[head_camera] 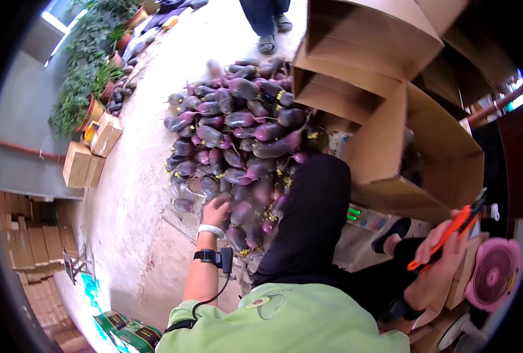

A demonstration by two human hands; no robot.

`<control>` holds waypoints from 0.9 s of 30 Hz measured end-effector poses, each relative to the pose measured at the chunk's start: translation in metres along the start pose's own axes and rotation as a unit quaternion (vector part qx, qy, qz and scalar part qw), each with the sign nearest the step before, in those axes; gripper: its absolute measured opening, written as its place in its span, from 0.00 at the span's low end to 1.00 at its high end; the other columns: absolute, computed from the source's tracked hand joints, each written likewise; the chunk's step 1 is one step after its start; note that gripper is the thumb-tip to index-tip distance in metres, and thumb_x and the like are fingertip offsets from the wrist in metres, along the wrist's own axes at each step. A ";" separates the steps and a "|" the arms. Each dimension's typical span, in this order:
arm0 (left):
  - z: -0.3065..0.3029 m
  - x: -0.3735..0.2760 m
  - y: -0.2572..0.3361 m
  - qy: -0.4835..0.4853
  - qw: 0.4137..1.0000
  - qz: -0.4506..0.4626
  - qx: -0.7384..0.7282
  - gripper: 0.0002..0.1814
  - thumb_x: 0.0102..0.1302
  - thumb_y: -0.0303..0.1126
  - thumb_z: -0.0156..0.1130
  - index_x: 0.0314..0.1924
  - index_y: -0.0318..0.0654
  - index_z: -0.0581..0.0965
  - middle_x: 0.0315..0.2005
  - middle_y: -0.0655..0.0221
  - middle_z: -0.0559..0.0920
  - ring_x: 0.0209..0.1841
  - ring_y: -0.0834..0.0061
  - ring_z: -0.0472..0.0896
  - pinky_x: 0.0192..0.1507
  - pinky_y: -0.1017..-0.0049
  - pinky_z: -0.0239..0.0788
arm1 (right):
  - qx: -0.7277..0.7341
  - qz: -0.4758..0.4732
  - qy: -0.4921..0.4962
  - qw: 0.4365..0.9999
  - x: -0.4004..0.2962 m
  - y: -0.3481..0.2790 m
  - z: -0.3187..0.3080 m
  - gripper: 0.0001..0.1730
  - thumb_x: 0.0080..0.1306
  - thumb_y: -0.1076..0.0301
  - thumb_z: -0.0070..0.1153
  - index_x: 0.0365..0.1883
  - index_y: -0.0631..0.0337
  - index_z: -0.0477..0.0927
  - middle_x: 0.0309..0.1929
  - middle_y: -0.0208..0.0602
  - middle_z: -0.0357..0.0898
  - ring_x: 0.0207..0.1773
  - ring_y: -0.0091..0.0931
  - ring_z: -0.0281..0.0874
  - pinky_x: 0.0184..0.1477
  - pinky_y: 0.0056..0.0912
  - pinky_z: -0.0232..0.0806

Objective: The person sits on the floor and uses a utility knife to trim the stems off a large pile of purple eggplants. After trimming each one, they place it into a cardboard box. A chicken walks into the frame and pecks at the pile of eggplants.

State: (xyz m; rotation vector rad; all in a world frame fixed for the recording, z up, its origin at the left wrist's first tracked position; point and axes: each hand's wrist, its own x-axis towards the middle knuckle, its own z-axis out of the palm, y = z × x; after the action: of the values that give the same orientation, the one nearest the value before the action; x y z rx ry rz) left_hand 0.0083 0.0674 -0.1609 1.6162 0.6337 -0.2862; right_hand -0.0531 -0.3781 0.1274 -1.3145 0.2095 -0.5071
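Note:
A large heap of purple radishes (243,128) lies on the concrete floor before me, many with thin roots and some with yellow sprouts. My left hand (216,211) reaches to the heap's near left edge, with fingers bent beside the nearest radishes. Blur and the hand's own back hide whether it grips one. Off to the right, my right hand (440,251) is closed around an orange-and-black hand tool (453,229), probably a utility knife. This hand is well apart from the heap, beyond my knee.
Open cardboard boxes (376,167) stand right of the heap. A pink fan (493,274) is by my right hand. Another person's legs (263,20) are beyond the heap. Small cartons (82,163) and potted plants (82,84) line the left wall; flattened cardboard (36,242) is stacked at lower left.

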 end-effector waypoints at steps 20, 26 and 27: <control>-0.044 0.244 0.112 0.105 0.657 0.259 0.700 0.36 0.55 0.23 0.58 0.64 0.62 0.65 0.64 0.69 0.64 0.69 0.62 0.59 0.59 0.57 0.63 | -0.052 0.366 -0.248 0.895 0.009 0.122 0.116 0.17 0.71 0.69 0.45 0.56 0.64 0.64 0.29 0.36 0.74 0.18 0.19 0.68 0.23 0.18 0.63; -0.031 0.267 0.114 -0.031 0.623 0.283 0.729 0.36 0.46 0.27 0.68 0.58 0.56 0.71 0.60 0.71 0.69 0.70 0.61 0.57 0.65 0.50 0.56 | -0.051 0.392 -0.237 0.887 0.013 0.122 0.117 0.17 0.72 0.70 0.44 0.56 0.64 0.64 0.29 0.36 0.74 0.18 0.19 0.68 0.23 0.18 0.63; -0.026 0.258 0.124 -0.046 0.634 0.270 0.724 0.35 0.45 0.28 0.68 0.57 0.55 0.71 0.59 0.71 0.70 0.70 0.60 0.57 0.65 0.50 0.56 | -0.058 0.390 -0.240 0.887 0.015 0.121 0.117 0.17 0.72 0.70 0.44 0.57 0.63 0.63 0.29 0.36 0.74 0.18 0.19 0.68 0.22 0.18 0.63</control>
State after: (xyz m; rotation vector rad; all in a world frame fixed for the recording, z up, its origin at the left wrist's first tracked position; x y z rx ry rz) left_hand 0.2825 0.1483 -0.1904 3.2019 -0.4417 -0.4609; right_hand 0.0380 -0.2636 0.0430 -1.3048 0.3325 0.5223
